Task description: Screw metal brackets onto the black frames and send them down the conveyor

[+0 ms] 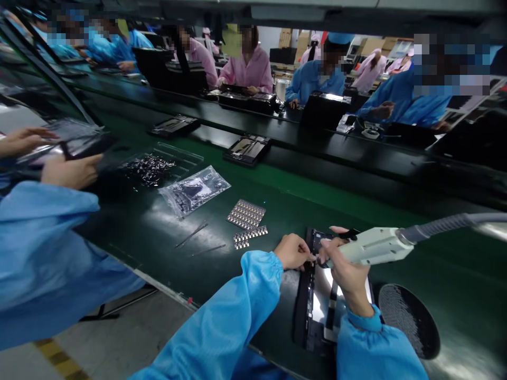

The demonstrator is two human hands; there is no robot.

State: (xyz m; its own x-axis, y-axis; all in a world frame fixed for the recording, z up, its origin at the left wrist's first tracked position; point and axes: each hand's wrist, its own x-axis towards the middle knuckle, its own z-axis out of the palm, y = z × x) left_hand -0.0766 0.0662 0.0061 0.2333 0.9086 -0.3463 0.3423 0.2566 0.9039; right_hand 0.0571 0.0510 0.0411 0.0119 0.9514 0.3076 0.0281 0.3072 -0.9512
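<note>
An opened flat electronic device (319, 306) with a black frame and a shiny silver inside lies in front of me, tablet-like in shape. At its upper left edge, my left hand (293, 251) is closed with thumb and fingers pinched together. Whatever those fingertips hold is too small to make out. My right hand (348, 274) is wrapped round a pale hand tool (374, 246) on a ribbed grey hose (439, 228). The tool slants over the device. Its tip, by my left fingertips, is hidden behind my right fingers.
Left of the device lie a sheet of small metallic parts (246, 214), a smaller strip (250, 236), tweezers (191, 234), a clear bag (196, 190) and a tray of loose pieces (152, 170). A round black dish (410, 321) sits right. A co-worker's hands (71, 171) work at far left.
</note>
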